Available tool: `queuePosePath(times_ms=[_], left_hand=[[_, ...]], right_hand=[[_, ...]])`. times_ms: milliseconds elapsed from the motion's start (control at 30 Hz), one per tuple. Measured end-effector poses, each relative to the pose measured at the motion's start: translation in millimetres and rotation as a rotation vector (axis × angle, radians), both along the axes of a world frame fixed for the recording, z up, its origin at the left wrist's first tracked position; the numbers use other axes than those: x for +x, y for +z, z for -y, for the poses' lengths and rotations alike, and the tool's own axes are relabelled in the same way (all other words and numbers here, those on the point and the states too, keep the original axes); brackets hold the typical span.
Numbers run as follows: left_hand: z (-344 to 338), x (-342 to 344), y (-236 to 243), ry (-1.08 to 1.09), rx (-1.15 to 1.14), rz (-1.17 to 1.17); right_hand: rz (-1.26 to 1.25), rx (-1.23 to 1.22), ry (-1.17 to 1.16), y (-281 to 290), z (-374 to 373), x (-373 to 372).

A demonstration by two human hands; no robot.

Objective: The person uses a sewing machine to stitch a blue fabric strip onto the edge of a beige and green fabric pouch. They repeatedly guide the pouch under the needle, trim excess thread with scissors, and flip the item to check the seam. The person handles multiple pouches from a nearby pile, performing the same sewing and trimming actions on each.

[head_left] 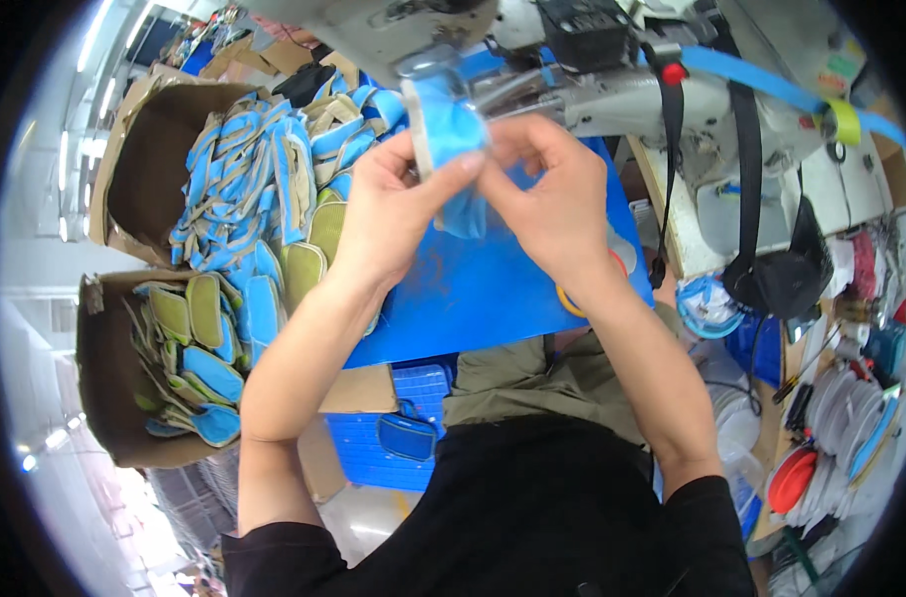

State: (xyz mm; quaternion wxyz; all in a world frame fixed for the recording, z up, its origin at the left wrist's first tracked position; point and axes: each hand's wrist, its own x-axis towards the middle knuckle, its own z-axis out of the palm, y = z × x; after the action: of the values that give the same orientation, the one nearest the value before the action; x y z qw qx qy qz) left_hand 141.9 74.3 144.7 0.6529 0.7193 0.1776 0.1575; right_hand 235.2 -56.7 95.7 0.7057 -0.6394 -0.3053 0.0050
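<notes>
A blue fabric piece with a pale grey edge [451, 129] is held up between my two hands, in front of a sewing machine [582, 99]. My left hand [398, 194] pinches it from the left, thumb on the blue face. Against its right edge, my right hand [547, 184] is closed with thumb and fingers together; the fingertips are blurred. The lower end of the piece hangs over the blue work surface [453, 298]. Just left of my left hand lie olive-green pieces [323, 234] with pale edges.
A heap of blue and grey strips [244, 179] spills from a cardboard box [124, 219] at left. Below it, another box [104, 398] holds green and blue oval pads [209, 373]. Black straps [746, 179] hang at right. A blue crate [363, 453] stands below the table.
</notes>
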Motion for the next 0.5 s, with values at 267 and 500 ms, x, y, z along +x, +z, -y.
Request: queuePosePath(times_ms=[267, 500], left_hand=[[-14.0, 0.1, 6.3, -0.026, 0.040, 0.034], [-17.2, 2.2, 10.3, -0.091, -0.241, -0.054]], right_hand=[[0.250, 0.018, -0.165, -21.5, -8.5, -8.7], [0.338, 0.048, -0.239, -27.0, -9.5, -4.4]])
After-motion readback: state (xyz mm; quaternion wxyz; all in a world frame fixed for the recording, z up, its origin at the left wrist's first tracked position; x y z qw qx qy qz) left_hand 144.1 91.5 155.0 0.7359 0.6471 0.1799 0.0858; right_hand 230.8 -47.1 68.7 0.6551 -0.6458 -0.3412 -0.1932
